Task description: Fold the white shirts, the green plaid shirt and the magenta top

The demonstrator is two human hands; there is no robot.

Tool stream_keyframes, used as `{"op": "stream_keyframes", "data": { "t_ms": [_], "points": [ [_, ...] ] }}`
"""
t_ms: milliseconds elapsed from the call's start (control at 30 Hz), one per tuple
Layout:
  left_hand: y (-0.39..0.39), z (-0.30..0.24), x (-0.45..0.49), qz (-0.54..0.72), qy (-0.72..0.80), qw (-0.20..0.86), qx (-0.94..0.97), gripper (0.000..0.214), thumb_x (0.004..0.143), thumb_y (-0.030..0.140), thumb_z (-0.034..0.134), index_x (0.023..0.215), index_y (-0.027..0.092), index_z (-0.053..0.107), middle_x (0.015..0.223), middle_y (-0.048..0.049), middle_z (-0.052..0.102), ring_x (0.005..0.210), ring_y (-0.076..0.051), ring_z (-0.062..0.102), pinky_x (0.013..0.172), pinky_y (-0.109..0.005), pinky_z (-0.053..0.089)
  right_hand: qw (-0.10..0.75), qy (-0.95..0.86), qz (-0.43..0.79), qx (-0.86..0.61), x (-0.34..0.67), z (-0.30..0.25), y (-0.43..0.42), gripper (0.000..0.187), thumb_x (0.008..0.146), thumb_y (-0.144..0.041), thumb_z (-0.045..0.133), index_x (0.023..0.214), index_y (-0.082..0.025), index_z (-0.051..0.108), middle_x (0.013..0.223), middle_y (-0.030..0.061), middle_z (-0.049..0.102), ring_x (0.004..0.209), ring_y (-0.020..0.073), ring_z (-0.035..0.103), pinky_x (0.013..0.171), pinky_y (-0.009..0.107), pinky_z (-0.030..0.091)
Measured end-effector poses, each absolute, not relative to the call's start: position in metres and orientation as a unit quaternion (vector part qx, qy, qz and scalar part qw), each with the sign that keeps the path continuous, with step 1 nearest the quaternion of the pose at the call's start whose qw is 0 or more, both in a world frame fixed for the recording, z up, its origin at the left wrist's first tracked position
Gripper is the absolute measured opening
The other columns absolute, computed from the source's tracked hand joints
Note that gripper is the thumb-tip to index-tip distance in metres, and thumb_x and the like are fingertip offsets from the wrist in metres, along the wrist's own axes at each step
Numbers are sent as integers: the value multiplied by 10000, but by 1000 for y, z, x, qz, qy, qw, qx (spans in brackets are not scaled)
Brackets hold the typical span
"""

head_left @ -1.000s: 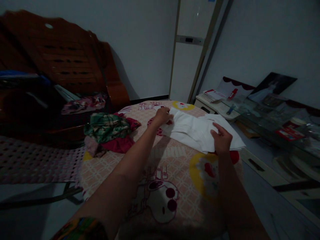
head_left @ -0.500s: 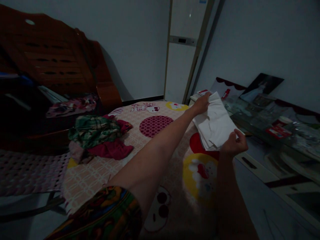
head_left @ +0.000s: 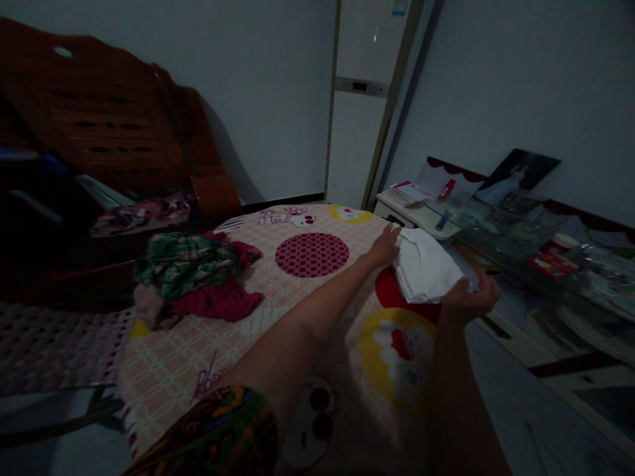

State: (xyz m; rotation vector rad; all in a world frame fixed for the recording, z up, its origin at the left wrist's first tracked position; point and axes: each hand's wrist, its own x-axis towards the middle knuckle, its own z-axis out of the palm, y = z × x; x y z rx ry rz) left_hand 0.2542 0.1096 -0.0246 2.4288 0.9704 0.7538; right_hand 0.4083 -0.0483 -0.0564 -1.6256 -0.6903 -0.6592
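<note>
A folded white cloth [head_left: 427, 264] lies in layers near the right edge of the table, whose patterned tablecloth [head_left: 258, 244] has cartoon prints. My left hand [head_left: 385, 246] grips the far left edge of the white cloth, fingers closed on it. At the cloth's near right corner is my right hand [head_left: 470, 301], its thumb and fingers pinched on the edge. Across the table to the left sits a crumpled heap of clothes, a green patterned garment [head_left: 191, 261] on top of a dark pink one [head_left: 221, 299].
A wooden bench [head_left: 114, 125] stands at the left, with a woven-seat chair [head_left: 64, 344] nearer me. Behind the table rises a tall white cabinet-like unit [head_left: 354, 139]. To the right, a glass-topped cabinet [head_left: 501, 231] carries papers, a red box [head_left: 553, 263] and plastic bags.
Both hands have brought the white cloth down, its far edge lowered from a raised tilt to lie flatter on the table. The clothes heap has not moved.
</note>
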Motion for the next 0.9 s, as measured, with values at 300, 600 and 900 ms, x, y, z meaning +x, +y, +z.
{"op": "stream_keyframes", "data": {
  "t_ms": [300,600,900],
  "points": [
    [83,-13,69,271,472,130,829,402,889,171,587,1285,122,638,1380,-150,622,1310,-264,563,1161,-408,400,508,-619,14,-598,264,-49,9,305,811,-260,485,946,-160,740,990,124,737,864,222,663,833,363,523],
    [74,-14,-93,296,716,6,633,380,815,150,650,1191,115,689,1262,-153,680,1227,-320,598,1081,-442,442,405,-584,185,-679,214,-95,47,224,724,-332,572,764,-222,762,799,65,758,776,232,679,710,314,493],
    [55,-9,-150,248,825,2,507,173,815,223,703,946,118,740,1012,-164,724,1036,-334,658,892,-432,496,510,-478,347,-625,223,-103,47,346,645,-414,601,836,-157,732,676,49,714,583,188,645,552,280,486]
  ]
}}
